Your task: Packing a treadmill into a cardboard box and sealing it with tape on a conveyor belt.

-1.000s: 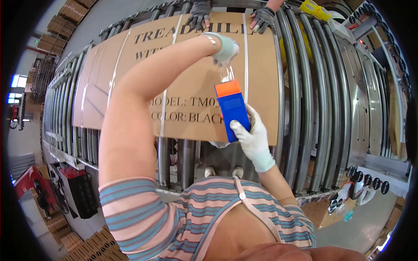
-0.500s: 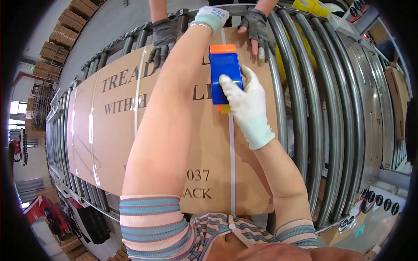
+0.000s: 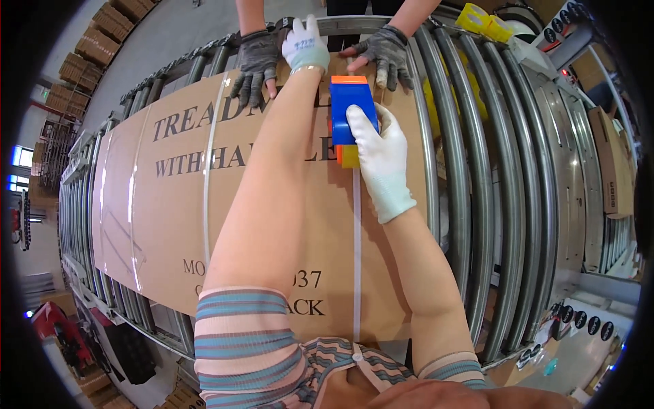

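Observation:
A long brown cardboard box (image 3: 170, 204) with black lettering lies flat on a roller conveyor (image 3: 477, 177). My right hand (image 3: 381, 157), in a white glove, grips a blue and orange strapping tool (image 3: 351, 116) resting on the box near its far edge. A white strap (image 3: 356, 259) runs from the tool back toward me across the box. My left hand (image 3: 305, 46), also white-gloved, reaches to the box's far edge just left of the tool; what it holds is hidden. Another person's two grey-gloved hands (image 3: 255, 65) (image 3: 383, 51) press on the far edge.
A second white strap (image 3: 208, 184) crosses the box further left. Yellow objects (image 3: 484, 20) and flat cartons (image 3: 610, 163) sit to the right of the rollers. Stacked cartons (image 3: 95, 41) stand on the floor at far left, and a red cart (image 3: 58, 330) is low left.
My right hand has carried the tool along the strap toward the far edge of the box. My left hand has stretched further out to that edge.

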{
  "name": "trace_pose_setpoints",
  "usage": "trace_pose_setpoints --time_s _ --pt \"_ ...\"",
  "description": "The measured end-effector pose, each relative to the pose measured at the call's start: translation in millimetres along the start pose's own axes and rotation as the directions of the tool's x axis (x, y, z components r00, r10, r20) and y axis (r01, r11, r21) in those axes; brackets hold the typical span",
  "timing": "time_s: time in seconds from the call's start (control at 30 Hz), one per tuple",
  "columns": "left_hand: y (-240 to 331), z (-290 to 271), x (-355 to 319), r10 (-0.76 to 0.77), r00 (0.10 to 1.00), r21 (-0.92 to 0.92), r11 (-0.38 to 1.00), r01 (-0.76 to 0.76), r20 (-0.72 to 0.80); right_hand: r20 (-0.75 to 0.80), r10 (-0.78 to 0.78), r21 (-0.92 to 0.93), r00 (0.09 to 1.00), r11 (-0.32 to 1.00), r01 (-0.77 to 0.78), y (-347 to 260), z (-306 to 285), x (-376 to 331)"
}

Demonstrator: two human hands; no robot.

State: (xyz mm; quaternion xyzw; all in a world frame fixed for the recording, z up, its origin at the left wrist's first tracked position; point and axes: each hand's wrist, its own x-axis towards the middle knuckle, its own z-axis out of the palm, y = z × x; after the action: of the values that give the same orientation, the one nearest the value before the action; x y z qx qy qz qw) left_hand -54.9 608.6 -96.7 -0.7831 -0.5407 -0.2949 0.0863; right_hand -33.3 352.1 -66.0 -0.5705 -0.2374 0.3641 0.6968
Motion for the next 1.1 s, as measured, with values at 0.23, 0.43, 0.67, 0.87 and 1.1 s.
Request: trace_pose_setpoints --time_s 0.23,0.43,0.67,0.87,1.1 --pt "-36 -47 -101 0.1 0.993 -0.487 0.866 -0.116 -0.059 0.02 0.046 0.059 0.999 0.997 -0.047 -4 -7 2" --pt "-71 -169 -231 0.191 0.979 -0.46 0.877 -0.136 0.075 0.039 0.056 0.046 0.998 0.997 -0.058 -7 -4 1" --pt "-78 -245 -306 0.194 0.944 -0.356 0.93 -0.091 0.266 0.085 0.032 0.085 0.996 0.996 -0.039 0 -7 5" --pt "-80 -243 -306 0.21 0.939 -0.302 0.945 -0.123 0.274 0.089 0.043 0.026 0.995 0.999 -0.046 -3 -8 3" --pt "-80 -241 -305 0.194 0.936 -0.291 0.951 -0.105 0.295 0.023 0.035 -0.068 0.999 0.997 -0.033 -6 -7 -11"
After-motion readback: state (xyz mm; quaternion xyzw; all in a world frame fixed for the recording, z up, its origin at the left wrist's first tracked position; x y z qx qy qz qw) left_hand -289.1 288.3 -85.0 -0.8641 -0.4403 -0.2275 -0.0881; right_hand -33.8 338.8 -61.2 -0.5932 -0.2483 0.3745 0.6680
